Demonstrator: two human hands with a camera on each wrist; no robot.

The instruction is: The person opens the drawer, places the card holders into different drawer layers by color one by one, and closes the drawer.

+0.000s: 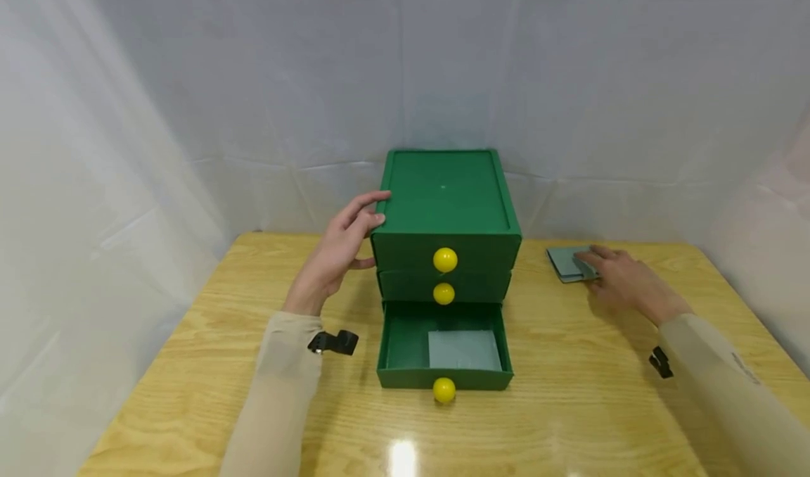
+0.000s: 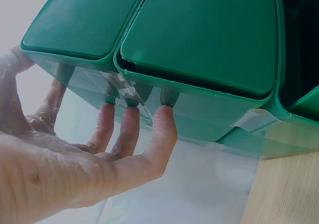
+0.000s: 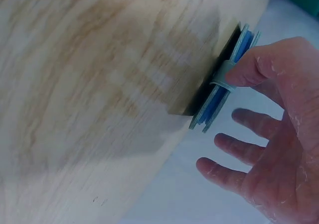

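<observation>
A green three-drawer cabinet [image 1: 446,195] with yellow knobs [image 1: 445,259] stands mid-table. Its bottom drawer [image 1: 402,340] is pulled out, and a grey card [image 1: 464,350] lies flat inside. My left hand [image 1: 338,248] rests against the cabinet's upper left side. In the left wrist view its straight fingers [image 2: 162,119] touch the green wall [image 2: 199,35]. My right hand [image 1: 623,280] lies over a small stack of grey-blue cards [image 1: 565,262] at the table's right rear. In the right wrist view one fingertip [image 3: 241,72] bends up the top card's edge [image 3: 222,79], while the other fingers spread free.
The wooden table [image 1: 569,406] is closed in by white cloth walls [image 1: 190,76] behind and on both sides. The upper two drawers are shut. The open drawer's knob [image 1: 444,390] juts toward the table's front edge.
</observation>
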